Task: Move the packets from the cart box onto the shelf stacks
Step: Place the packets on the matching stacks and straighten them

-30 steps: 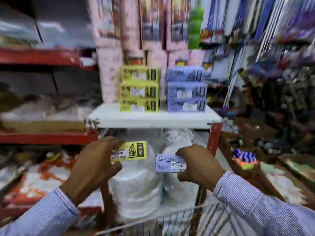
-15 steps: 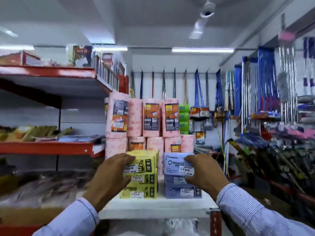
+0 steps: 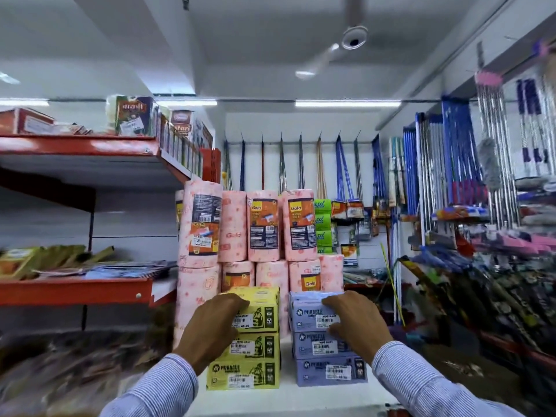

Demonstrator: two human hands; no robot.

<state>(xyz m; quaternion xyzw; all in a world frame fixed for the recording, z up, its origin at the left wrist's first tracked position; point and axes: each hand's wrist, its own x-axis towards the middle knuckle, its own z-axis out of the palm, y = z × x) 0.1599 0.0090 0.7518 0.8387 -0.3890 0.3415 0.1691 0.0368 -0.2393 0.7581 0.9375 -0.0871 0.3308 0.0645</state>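
On the white shelf stand two stacks of packets. My left hand grips a yellow packet that lies on top of the yellow stack. My right hand grips a blue packet that lies on top of the blue stack. Both hands hold their packets from the outer side, fingers over the top edge. The cart and its box are out of view.
Pink kitchen towel rolls stand stacked right behind the two stacks. Red shelves with goods run along the left. Mops and brooms hang on the right and back walls. A ceiling fan is overhead.
Both hands rose from below the shelf edge, carrying a yellow and a blue packet, and brought them onto the tops of the matching stacks. The view tilted upward.
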